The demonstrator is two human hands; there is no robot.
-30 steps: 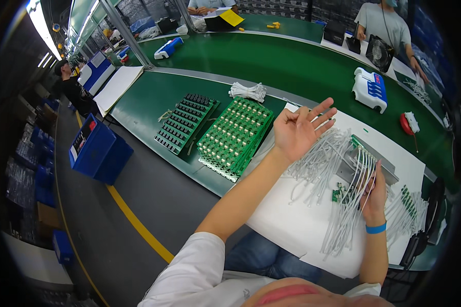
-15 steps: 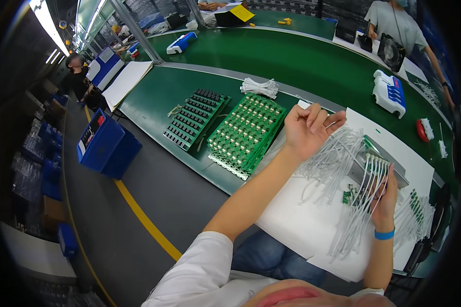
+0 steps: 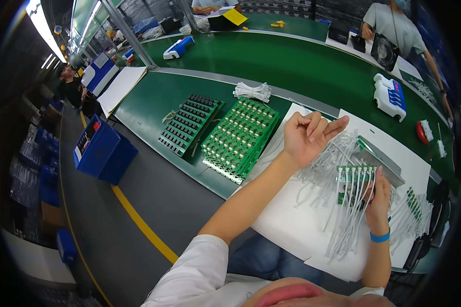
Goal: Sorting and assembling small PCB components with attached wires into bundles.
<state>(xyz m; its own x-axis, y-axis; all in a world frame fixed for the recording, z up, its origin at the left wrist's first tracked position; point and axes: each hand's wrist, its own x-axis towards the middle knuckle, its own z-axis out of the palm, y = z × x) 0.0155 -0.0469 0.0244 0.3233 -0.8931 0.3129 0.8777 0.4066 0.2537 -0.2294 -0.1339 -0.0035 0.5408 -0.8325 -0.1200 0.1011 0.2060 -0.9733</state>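
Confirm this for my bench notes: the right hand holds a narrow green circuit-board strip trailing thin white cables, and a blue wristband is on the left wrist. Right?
Not quite: the head view shows the blue wristband on the right wrist. The right hand does hold the narrow green circuit-board strip trailing thin white cables.

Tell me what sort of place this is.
Most likely a factory's electronics assembly line: a stack of green rectangular circuit boards on a dark green worktop, a green board strip trailing white cables in the right hand, and a blue-and-white plastic device on a long green surface.
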